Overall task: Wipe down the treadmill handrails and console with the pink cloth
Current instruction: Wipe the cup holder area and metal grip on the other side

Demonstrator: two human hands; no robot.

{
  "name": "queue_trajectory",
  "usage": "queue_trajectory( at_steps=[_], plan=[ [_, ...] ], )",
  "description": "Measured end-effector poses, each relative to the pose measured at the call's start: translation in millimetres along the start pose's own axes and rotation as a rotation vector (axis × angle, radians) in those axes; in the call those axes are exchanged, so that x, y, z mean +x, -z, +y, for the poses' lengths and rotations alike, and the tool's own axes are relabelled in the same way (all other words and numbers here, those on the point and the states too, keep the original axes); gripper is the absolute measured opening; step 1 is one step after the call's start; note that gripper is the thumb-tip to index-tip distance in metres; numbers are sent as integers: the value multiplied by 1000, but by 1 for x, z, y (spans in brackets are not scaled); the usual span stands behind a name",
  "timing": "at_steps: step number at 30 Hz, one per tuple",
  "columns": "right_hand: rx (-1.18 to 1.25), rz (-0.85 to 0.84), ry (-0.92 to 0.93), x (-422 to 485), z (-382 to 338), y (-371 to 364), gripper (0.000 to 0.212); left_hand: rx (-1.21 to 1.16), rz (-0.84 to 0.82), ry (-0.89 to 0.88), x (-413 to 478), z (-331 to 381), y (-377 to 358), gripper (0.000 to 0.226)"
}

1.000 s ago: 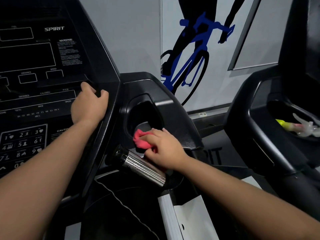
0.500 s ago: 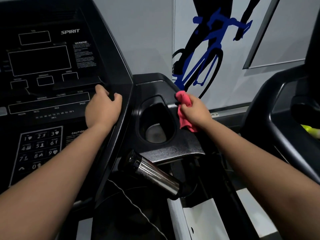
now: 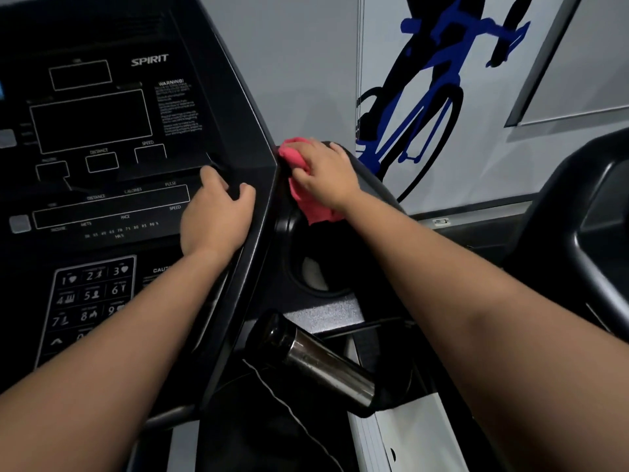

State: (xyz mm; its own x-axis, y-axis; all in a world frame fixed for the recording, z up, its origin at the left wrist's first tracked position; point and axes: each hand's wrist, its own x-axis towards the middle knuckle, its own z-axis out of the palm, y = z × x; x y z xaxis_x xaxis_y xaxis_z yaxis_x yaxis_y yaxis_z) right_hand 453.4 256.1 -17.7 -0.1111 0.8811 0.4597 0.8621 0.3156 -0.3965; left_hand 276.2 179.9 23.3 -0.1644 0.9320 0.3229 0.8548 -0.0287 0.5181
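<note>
Though half hidden, right grip [image 3: 326, 178] seemingly clutches cloth [image 3: 301, 197].

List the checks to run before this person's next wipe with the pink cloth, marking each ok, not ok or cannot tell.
1. Grip: right hand holds the pink cloth: ok.
2. Contact: cloth lies against the console at its right edge: ok.
3. Support: left hand grips the console, apart from the cloth: ok.
4. Obstacles: cup holder free of loose items: cannot tell.
5. Clearance: metal cylinder lies apart from both hands: ok.
</note>
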Motion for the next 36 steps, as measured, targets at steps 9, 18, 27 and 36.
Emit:
queue_trajectory(
  at_steps=[9, 18, 27, 36],
  plan=[
    [443, 27, -561, -75, 51, 39, 28, 2, -5, 3, -2, -2, 1, 35],
    [6, -56, -449, -160, 10, 51, 42, -9, 1, 0, -4, 0, 1, 36],
    [51, -310, -94, -176, -55, 27, 43, -19, 12, -4, -10, -2, 3, 33],
    [42, -399, -37, -179, 8, 67, 51, -40, 25, -43, -13, -5, 6, 31]
  ],
)
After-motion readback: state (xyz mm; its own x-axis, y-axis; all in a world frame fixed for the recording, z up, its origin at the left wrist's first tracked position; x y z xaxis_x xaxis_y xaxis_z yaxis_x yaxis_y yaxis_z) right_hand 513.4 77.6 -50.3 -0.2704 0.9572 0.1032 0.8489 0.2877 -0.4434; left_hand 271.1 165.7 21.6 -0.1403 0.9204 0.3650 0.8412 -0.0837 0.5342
